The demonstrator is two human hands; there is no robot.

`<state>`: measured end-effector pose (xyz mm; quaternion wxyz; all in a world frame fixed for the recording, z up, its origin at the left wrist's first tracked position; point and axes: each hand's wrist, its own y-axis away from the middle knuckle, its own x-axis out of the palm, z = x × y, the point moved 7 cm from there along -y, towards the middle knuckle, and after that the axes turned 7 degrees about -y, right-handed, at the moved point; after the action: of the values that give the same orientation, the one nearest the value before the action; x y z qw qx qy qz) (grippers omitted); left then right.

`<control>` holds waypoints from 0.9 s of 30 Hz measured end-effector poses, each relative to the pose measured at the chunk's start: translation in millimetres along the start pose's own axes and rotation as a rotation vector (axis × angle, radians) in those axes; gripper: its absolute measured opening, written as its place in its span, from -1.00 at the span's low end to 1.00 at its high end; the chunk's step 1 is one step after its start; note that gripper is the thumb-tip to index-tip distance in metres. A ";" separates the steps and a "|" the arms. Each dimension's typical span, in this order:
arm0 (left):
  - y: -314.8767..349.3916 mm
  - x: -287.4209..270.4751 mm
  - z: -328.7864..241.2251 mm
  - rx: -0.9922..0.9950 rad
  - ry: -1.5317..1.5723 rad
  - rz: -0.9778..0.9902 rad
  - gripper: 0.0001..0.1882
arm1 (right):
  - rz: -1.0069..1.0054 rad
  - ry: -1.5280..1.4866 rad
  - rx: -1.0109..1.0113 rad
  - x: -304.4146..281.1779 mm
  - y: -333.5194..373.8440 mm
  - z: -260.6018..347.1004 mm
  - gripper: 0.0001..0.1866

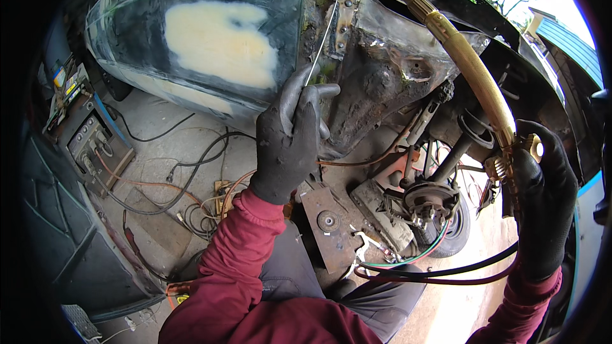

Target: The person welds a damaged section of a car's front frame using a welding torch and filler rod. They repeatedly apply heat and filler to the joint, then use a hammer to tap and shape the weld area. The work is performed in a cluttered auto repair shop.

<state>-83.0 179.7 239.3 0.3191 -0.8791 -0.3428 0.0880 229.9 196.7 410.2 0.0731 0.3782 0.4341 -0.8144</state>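
Observation:
My left hand, in a dark glove, pinches a thin filler rod that runs up to a small glowing spot on the rusty car body seam. A brass gas torch is gripped at its handle by my gloved right hand. Its long curved neck arcs up and left, with the tip close to that glowing spot. Red and green hoses trail from the torch handle across my lap. A dark car door with a pale filler patch lies left of the seam.
A bare wheel hub with strut and spring sits under the open wheel arch, beside rusty plates on the concrete. A welding machine with tangled cables stands at left. A tyre lies behind the hub.

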 end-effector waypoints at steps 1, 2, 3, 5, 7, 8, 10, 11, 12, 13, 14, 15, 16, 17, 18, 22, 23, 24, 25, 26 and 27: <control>-0.2 0.1 -0.2 0.003 0.001 0.003 -0.53 | -0.010 0.005 -0.017 -0.5 -0.5 0.9 -0.59; -0.2 0.2 -0.1 0.004 0.003 0.002 -0.53 | -0.020 0.010 -0.035 -0.3 -0.9 1.6 -0.59; -0.1 0.4 0.3 -0.001 0.003 0.002 -0.53 | -0.021 0.006 -0.028 0.5 -1.4 0.6 -0.59; 0.1 0.2 0.9 -0.003 0.002 0.004 -0.52 | -0.018 0.005 -0.003 -0.5 0.4 0.1 -0.60; 0.0 0.5 1.8 -0.004 -0.002 0.004 -0.52 | -0.018 0.008 0.010 -0.8 1.0 -0.9 -0.60; 0.0 0.7 2.1 -0.003 -0.004 0.003 -0.52 | -0.023 0.016 0.000 -0.5 0.9 -0.8 -0.61; -0.1 0.6 3.0 -0.004 -0.005 0.002 -0.52 | -0.034 0.029 -0.017 -0.1 0.6 -1.0 -0.61; -0.2 0.5 3.5 -0.006 -0.004 0.002 -0.52 | -0.040 0.033 -0.022 0.3 0.3 -1.3 -0.61; -0.1 0.3 4.5 -0.019 -0.005 0.001 -0.52 | -0.045 0.037 -0.027 0.4 0.2 -1.2 -0.61; -0.1 0.3 3.6 -0.006 -0.006 0.000 -0.52 | -0.044 0.035 -0.029 0.7 0.2 -1.0 -0.61; 0.1 0.2 3.4 -0.004 -0.009 0.000 -0.52 | -0.044 0.033 -0.030 0.8 0.4 -0.4 -0.61; 0.4 0.3 3.4 -0.008 -0.013 -0.002 -0.52 | -0.035 0.006 -0.015 1.0 0.8 -0.5 -0.62; 0.6 0.7 2.6 0.001 -0.009 -0.003 -0.52 | -0.037 0.047 -0.026 0.3 1.3 1.5 -0.62; 0.6 1.1 2.1 0.005 -0.008 -0.006 -0.52 | -0.031 0.063 -0.022 -0.2 1.8 2.6 -0.62; 0.4 1.5 1.8 0.009 -0.007 -0.009 -0.52 | -0.025 0.079 -0.018 -0.5 2.2 3.4 -0.62; -1.0 2.2 2.2 0.010 -0.017 -0.019 -0.52 | -0.023 0.062 -0.003 -1.5 2.6 3.1 -0.62; -1.2 2.4 2.9 0.005 -0.011 -0.019 -0.52 | -0.028 0.084 -0.031 -1.3 1.9 3.9 -0.62; -1.3 2.6 3.5 0.001 -0.005 -0.019 -0.52 | -0.029 0.101 -0.041 -1.1 1.5 3.6 -0.62; -1.3 2.7 3.6 0.004 -0.004 -0.020 -0.53 | -0.033 0.096 -0.048 -1.2 1.8 3.5 -0.62; -1.3 2.8 3.7 0.007 -0.003 -0.020 -0.53 | -0.032 0.086 -0.037 -1.0 2.2 2.2 -0.62; -1.2 2.8 3.7 0.010 -0.002 -0.021 -0.53 | -0.032 0.076 -0.026 -0.8 2.3 1.1 -0.62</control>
<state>-82.9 184.1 237.4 0.3240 -0.8738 -0.3520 0.0870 230.9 194.3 409.6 0.0484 0.4009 0.4529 -0.7949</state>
